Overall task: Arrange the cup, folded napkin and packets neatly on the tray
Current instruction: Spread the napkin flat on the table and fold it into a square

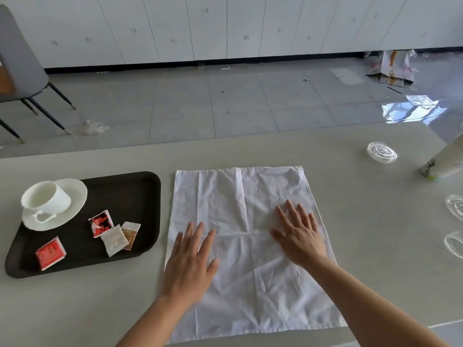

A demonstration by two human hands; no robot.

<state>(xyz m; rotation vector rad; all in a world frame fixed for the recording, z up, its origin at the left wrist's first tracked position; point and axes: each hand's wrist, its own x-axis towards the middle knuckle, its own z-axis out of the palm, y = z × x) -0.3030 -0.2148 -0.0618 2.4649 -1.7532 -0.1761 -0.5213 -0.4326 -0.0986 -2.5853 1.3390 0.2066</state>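
Both hands, left hand (189, 259) and right hand (299, 236), press flat and open on the white napkin (238, 196) mid-frame. Uneven pushing could bunch it, making folds crooked.

Soft daylight is coming in from the far right, laying a bright glare patch on the floor (413, 110) and a sheen on the table (350, 151) there. Only faint shadows are falling anywhere. My left hand (190, 256) is smearing with motion blur. The wide lens is bending the seams of the cabinets (175, 26) and blurring the chair (20, 58) at the far left edge.
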